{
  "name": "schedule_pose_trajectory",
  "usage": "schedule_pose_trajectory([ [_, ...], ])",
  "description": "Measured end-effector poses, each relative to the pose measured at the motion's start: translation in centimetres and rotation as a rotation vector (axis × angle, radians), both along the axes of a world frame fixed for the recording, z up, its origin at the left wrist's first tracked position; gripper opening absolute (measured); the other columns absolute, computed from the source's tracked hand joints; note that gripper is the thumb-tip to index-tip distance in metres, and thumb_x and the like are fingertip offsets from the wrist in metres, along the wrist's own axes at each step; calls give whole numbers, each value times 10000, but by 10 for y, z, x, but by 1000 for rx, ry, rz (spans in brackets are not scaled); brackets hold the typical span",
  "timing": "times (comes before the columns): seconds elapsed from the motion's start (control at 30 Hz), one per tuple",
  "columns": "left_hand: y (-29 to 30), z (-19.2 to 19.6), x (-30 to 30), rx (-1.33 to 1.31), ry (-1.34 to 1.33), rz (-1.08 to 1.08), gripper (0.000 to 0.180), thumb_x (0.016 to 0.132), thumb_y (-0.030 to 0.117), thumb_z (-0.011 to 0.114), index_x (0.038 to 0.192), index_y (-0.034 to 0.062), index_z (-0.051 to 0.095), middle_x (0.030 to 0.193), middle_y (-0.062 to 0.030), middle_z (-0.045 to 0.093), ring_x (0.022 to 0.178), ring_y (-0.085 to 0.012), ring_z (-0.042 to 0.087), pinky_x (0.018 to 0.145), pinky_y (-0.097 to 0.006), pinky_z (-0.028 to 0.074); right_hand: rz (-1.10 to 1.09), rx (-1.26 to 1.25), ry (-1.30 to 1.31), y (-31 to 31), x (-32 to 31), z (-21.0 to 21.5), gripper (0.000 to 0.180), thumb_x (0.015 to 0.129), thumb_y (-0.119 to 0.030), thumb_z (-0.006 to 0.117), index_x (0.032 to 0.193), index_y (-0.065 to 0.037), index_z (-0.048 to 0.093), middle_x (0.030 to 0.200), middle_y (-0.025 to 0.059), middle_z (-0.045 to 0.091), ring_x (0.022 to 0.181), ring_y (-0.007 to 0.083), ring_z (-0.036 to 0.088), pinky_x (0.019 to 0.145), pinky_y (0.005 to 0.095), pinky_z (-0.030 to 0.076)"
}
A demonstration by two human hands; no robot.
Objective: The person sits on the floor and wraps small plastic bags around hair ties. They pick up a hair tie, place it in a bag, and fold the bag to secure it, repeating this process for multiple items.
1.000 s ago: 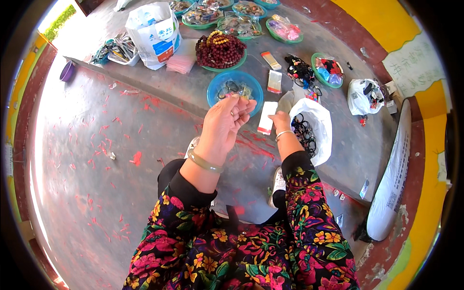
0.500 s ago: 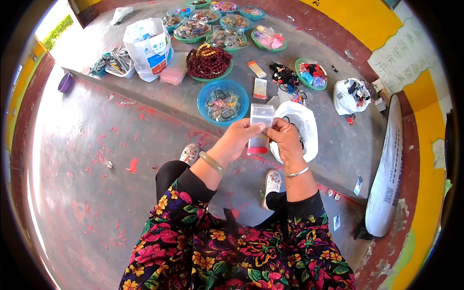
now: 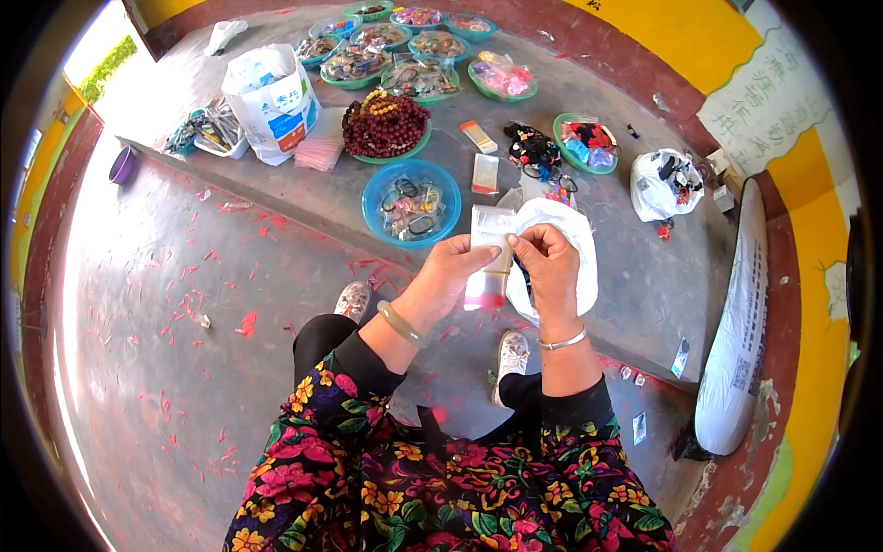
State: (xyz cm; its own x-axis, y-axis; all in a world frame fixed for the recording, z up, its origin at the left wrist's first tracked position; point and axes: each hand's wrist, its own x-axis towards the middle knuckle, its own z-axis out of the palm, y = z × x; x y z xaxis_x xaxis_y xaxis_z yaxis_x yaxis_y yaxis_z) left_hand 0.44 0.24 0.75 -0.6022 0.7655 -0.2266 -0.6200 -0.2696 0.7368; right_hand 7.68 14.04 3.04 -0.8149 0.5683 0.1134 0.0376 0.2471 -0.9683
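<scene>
A stack of small clear plastic bags point(image 3: 489, 267) with a red lower end is held upright between my hands, a thin band across its middle. My left hand point(image 3: 443, 279) grips its left side, thumb flat on the front. On the right edge, my right hand point(image 3: 550, 269) pinches with thumb and fingertips. Just behind my right hand, partly covered by it, is an open white plastic bag point(image 3: 581, 267) with dark items inside. A blue basin point(image 3: 368, 213) of small wrapped hair ties lies beyond my left hand.
Several bowls of packaged trinkets stand far back, near a pile of dark red beads point(image 3: 386, 127). A big white bag point(image 3: 269, 106) stands at left. Two more bag packs point(image 3: 485, 173) lie ahead. A raised step edge point(image 3: 303, 213) crosses the floor; a long white roll point(image 3: 736, 340) leans at right.
The bag stack and both hands have shifted slightly down. My right thumb and fingers have moved a little along the stack's edge. The view has turned slightly.
</scene>
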Motion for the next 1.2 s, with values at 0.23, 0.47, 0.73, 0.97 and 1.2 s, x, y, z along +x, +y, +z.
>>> schedule_pose_trajectory([
  [0.23,3,3,0,9,-92,53,194,870,96,580,1029,-15,590,952,-78,631,832,-145,618,715,-299,508,15,425,198,-12,-3,1,104,756,-31,677,784,7,585,704,39,580,584,101,524,555,244,439],
  [0.47,2,-8,1,109,21,-35,276,864,66,570,1130,0,534,1016,-77,609,881,-151,609,743,-298,503,54,-69,85,-7,-2,-1,82,800,-53,662,845,10,638,700,12,604,623,65,533,570,209,439],
  [0.73,-3,8,4,155,76,-100,395,851,46,575,1223,9,446,1083,-74,574,893,-175,616,782,-312,511,95,-352,62,-3,-1,-1,161,853,-117,620,921,23,662,696,12,605,591,63,527,544,210,442],
  [0.97,-4,11,6,151,112,-109,425,837,25,587,1237,22,444,1096,-64,566,936,-141,581,807,-296,486,104,-408,133,1,-1,-5,186,860,-133,617,941,31,649,681,25,606,565,77,527,526,215,436],
  [1.2,-4,3,5,49,141,-193,421,819,10,594,1218,32,464,987,-32,571,847,-105,556,742,-275,473,-6,-374,125,8,0,-4,190,848,-134,632,932,35,654,652,28,594,559,75,520,526,207,420],
])
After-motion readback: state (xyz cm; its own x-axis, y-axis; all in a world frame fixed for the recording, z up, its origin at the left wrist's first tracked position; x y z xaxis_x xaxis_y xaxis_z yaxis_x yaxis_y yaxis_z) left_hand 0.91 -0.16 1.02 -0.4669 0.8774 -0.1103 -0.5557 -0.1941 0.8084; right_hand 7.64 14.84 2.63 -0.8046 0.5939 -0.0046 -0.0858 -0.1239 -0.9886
